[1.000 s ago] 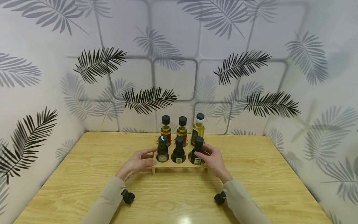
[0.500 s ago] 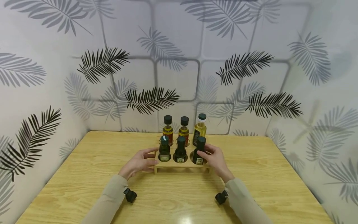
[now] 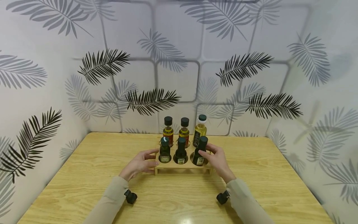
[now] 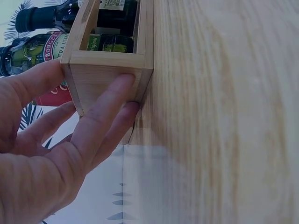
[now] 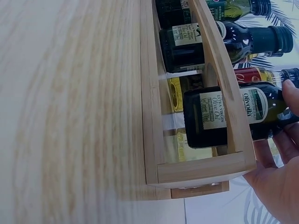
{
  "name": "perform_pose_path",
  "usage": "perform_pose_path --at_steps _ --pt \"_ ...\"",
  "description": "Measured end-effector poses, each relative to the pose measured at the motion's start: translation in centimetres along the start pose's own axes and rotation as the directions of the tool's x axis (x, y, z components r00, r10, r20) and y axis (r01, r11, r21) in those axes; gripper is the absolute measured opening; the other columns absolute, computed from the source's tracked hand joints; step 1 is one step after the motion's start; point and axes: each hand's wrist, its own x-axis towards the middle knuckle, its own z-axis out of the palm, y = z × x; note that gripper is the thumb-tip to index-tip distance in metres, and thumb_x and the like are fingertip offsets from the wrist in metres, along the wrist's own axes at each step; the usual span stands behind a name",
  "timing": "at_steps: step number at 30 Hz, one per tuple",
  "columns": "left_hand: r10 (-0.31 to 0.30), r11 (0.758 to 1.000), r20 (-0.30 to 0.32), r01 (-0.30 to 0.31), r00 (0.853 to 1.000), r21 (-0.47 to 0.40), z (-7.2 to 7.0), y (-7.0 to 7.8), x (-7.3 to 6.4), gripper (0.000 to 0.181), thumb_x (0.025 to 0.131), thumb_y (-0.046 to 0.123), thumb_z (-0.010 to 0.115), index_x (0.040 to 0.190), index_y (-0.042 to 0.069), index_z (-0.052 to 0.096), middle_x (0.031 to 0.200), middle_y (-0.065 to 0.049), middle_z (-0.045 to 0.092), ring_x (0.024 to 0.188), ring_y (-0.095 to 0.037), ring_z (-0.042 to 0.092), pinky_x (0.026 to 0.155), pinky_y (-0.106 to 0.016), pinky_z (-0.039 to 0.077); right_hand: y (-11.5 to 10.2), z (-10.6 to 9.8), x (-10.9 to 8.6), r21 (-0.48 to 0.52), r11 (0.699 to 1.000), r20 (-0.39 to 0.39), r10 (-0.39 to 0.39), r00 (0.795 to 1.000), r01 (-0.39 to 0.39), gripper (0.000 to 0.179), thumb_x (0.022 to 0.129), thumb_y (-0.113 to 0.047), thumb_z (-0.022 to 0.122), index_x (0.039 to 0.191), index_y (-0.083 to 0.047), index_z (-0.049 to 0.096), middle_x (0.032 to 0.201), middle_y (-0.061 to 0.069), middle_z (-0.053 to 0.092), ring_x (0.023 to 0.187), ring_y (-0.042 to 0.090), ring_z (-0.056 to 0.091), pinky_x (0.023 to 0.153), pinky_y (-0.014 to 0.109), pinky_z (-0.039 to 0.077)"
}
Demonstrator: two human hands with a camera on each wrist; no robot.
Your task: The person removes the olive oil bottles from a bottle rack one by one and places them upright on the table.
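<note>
A wooden bottle rack (image 3: 179, 168) holds two rows of bottles. My right hand (image 3: 219, 161) holds the dark Olivoila olive oil bottle (image 5: 254, 109) by its upper part, in the front right hole. That bottle leans to the right, and in the right wrist view its base sits higher than that of the neighbouring dark bottle (image 5: 187, 39). At the rack's left end, my left hand (image 3: 139, 163) rests its fingers against the end panel (image 4: 100, 84), one finger touching the top board's corner. Near it, a green-capped bottle (image 3: 165, 152) stands in the front left hole.
Behind the front row stand two bottles with red labels, a left one (image 3: 168, 133) and a middle one (image 3: 184, 133), and a yellow oil bottle (image 3: 199, 132). The rack is on a wood-grain table (image 3: 179, 196), before a leaf-patterned wall (image 3: 179, 77).
The bottle in my right hand has tilted a little further right. My left hand stays at the rack's end. The head view has shifted slightly.
</note>
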Motion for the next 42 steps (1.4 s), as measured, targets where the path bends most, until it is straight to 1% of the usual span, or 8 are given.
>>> perform_pose_path --at_steps 8,16,21,26,28,33,35,42 --pt "-0.002 1.0 -0.017 0.002 1.0 0.005 0.1 0.1 0.0 0.065 0.093 0.011 0.068 0.151 0.016 0.04 0.148 -0.029 0.038 0.113 -0.035 0.062 0.085 -0.051 0.057 -0.4 -0.1 0.1 0.016 1.0 -0.011 0.01 1.0 -0.01 0.038 0.089 -0.017 0.074 0.125 -0.007 0.068 0.126 0.013 0.066 0.122 0.025 0.056 0.1 0.042 0.051" --pt "0.002 1.0 -0.012 -0.002 1.0 0.009 0.0 0.0 0.0 0.065 0.092 0.012 0.069 0.151 0.016 0.041 0.148 -0.029 0.039 0.112 -0.035 0.063 0.084 -0.05 0.058 -1.1 -0.3 0.3 0.042 0.999 -0.016 0.001 1.0 0.0 0.044 0.089 -0.014 0.074 0.13 -0.005 0.064 0.131 0.017 0.063 0.125 0.029 0.055 0.098 0.038 0.053" --pt "0.0 1.0 -0.013 0.0 1.0 0.003 0.1 0.2 0.0 0.065 0.092 0.012 0.069 0.151 0.016 0.041 0.147 -0.03 0.038 0.111 -0.035 0.063 0.084 -0.049 0.058 -1.5 -0.5 0.3 0.025 1.0 -0.016 -0.004 1.0 0.005 0.045 0.09 -0.016 0.073 0.132 -0.006 0.063 0.131 0.017 0.063 0.125 0.029 0.055 0.099 0.043 0.052" --pt "0.001 1.0 -0.01 -0.001 1.0 0.007 0.0 0.3 0.1 0.064 0.093 0.013 0.069 0.15 0.016 0.041 0.148 -0.029 0.038 0.111 -0.034 0.063 0.084 -0.049 0.058 -1.9 -0.9 0.4 0.02 0.999 -0.04 -0.041 0.998 0.042 0.045 0.091 -0.018 0.071 0.133 -0.005 0.062 0.13 0.018 0.062 0.125 0.029 0.054 0.102 0.048 0.048" --pt "0.004 1.0 -0.01 -0.004 1.0 0.008 0.0 0.2 0.1 0.064 0.093 0.013 0.068 0.15 0.016 0.041 0.148 -0.029 0.039 0.111 -0.034 0.063 0.084 -0.049 0.058 -2.0 -1.1 0.5 0.031 0.998 -0.053 -0.051 0.997 0.053 0.044 0.091 -0.018 0.071 0.133 -0.005 0.062 0.129 0.018 0.062 0.123 0.027 0.055 0.103 0.047 0.048" --pt "-0.003 1.0 -0.011 0.003 1.0 0.001 0.0 0.2 0.1 0.065 0.093 0.013 0.069 0.151 0.017 0.041 0.148 -0.029 0.038 0.112 -0.034 0.063 0.084 -0.05 0.058 -2.2 -1.4 0.5 0.039 0.997 -0.08 -0.058 0.995 0.062 0.045 0.092 -0.018 0.071 0.134 -0.006 0.061 0.129 0.014 0.063 0.115 0.016 0.057 0.103 0.042 0.048" --pt "-0.005 1.0 -0.008 0.005 1.0 0.0 0.0 0.1 0.1 0.065 0.093 0.013 0.069 0.151 0.017 0.04 0.148 -0.03 0.037 0.113 -0.035 0.063 0.084 -0.05 0.058 -2.3 -1.5 0.5 0.043 0.997 -0.088 -0.057 0.994 0.061 0.045 0.091 -0.017 0.071 0.134 -0.006 0.061 0.128 0.014 0.064 0.115 0.014 0.057 0.103 0.042 0.048" --pt "-0.024 1.0 -0.004 0.024 1.0 -0.017 -0.1 -0.3 0.1 0.065 0.093 0.013 0.068 0.151 0.018 0.04 0.147 -0.03 0.038 0.114 -0.034 0.062 0.084 -0.048 0.058 -2.6 -2.0 0.5 0.048 0.999 -0.104 -0.02 0.994 0.026 0.047 0.091 -0.017 0.072 0.135 -0.006 0.06 0.131 0.019 0.061 0.122 0.025 0.054 0.106 0.045 0.044"
